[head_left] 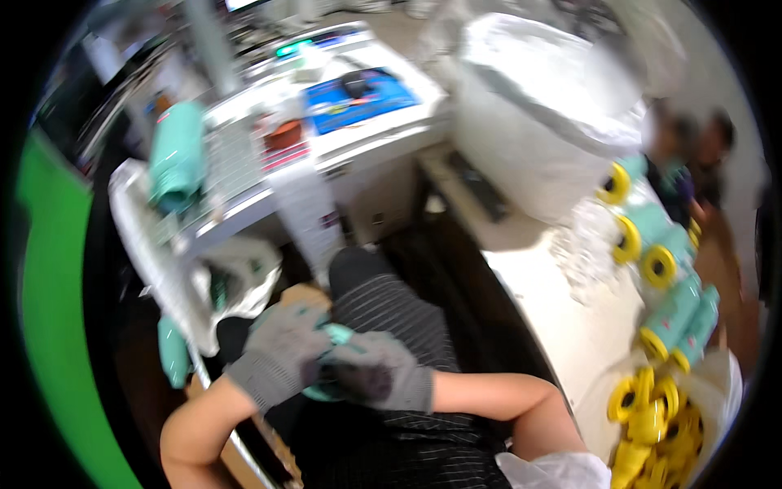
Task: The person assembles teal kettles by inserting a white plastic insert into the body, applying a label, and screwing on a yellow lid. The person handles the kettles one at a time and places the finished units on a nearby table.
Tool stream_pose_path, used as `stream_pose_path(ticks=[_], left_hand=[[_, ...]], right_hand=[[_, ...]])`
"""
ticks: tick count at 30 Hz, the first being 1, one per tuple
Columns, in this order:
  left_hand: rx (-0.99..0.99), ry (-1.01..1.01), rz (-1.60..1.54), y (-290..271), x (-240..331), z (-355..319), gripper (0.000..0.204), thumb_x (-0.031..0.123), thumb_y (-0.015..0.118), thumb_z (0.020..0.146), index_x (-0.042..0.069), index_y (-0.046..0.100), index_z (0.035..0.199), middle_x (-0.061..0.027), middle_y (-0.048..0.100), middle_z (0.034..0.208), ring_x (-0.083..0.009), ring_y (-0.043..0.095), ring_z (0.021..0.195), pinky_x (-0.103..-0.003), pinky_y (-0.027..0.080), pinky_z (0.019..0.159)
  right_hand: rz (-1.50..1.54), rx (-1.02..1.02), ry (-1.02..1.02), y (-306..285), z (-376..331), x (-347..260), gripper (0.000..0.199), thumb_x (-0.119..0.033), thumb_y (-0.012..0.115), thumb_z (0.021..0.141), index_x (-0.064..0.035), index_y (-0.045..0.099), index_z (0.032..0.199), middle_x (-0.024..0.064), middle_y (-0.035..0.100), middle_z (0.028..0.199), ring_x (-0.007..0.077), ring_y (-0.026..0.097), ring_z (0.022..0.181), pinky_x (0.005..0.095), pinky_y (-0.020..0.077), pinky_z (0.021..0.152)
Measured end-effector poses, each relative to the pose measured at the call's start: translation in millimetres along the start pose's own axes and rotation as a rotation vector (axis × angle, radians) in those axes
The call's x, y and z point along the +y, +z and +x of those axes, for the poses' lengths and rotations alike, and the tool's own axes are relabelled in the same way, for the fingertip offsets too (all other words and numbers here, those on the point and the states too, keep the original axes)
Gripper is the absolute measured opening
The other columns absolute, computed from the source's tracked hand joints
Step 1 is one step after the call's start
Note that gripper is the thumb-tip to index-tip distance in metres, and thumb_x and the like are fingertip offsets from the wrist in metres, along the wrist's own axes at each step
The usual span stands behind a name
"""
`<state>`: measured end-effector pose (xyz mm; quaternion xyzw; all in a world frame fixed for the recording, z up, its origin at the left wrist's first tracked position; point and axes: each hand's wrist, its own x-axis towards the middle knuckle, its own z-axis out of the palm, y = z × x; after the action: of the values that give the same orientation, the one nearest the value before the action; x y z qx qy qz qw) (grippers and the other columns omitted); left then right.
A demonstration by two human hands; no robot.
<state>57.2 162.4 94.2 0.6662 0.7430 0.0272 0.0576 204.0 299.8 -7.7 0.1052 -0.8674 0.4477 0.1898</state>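
Both my hands wear grey knit gloves with dark smudges and meet over my lap. Between them is a teal piece (339,332), coloured like the bottles nearby; the gloves cover most of it, so its full shape is hidden. My left hand (281,346) is closed on its left side. From the right, my right hand (381,371) curls over it, fingers bent. Under the hands lies my dark striped clothing (399,314). Close to my left forearm, a teal bottle (173,352) stands low down.
A larger teal bottle (177,155) lies on the white desk (366,138), near a blue mat (326,121). At right, teal bottles with yellow ends (672,322) rest on a pale table (542,301), beside a bag of yellow rings (652,416). Behind stands a big white sack (521,138); people sit beyond.
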Motion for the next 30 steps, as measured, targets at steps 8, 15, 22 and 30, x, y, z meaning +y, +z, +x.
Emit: stream_pose_path(ticks=[8, 15, 22, 30], left_hand=[[0.202, -0.140, -0.303, 17, 36, 27, 0.018, 0.025, 0.079, 0.075, 0.011, 0.071, 0.085, -0.0115, 0.071, 0.081, -0.0320, 0.070, 0.071, -0.044, 0.054, 0.065], [-0.083, 0.249, -0.432, 43, 88, 26, 0.030, 0.027, 0.078, 0.084, 0.011, 0.072, 0.109, -0.0094, 0.074, 0.101, -0.0249, 0.073, 0.084, -0.038, 0.059, 0.073], [0.319, -0.367, -1.117, 45, -40, 36, 0.062, 0.022, 0.083, 0.084, -0.004, 0.055, 0.133, -0.0101, 0.063, 0.120, -0.0191, 0.062, 0.111, -0.034, 0.051, 0.097], [0.559, -1.079, -0.985, 211, -208, 84, 0.072, 0.030, 0.086, 0.083, -0.008, 0.053, 0.134, -0.0115, 0.069, 0.117, -0.0183, 0.062, 0.108, -0.034, 0.048, 0.099]], right_hand=[[-0.122, 0.162, -0.088, -13, -44, 9, 0.027, -0.034, 0.073, 0.084, -0.0117, 0.068, 0.099, 0.0070, 0.063, 0.107, 0.0260, 0.061, 0.095, 0.0415, 0.0495, 0.078], [-0.278, -0.133, -0.093, -16, -163, 19, 0.040, -0.024, 0.061, 0.093, -0.0138, 0.064, 0.131, 0.0027, 0.063, 0.123, 0.0213, 0.062, 0.105, 0.0383, 0.0488, 0.086], [-0.245, -0.149, -0.104, -76, -140, -32, 0.033, -0.011, 0.066, 0.089, -0.0141, 0.076, 0.120, 0.0059, 0.073, 0.125, 0.0078, 0.067, 0.079, 0.0242, 0.0492, 0.068], [0.089, 0.288, 0.176, -80, -19, 14, 0.033, 0.006, 0.053, 0.088, 0.0006, 0.068, 0.117, 0.0186, 0.067, 0.120, 0.0265, 0.068, 0.104, 0.0352, 0.0543, 0.091]])
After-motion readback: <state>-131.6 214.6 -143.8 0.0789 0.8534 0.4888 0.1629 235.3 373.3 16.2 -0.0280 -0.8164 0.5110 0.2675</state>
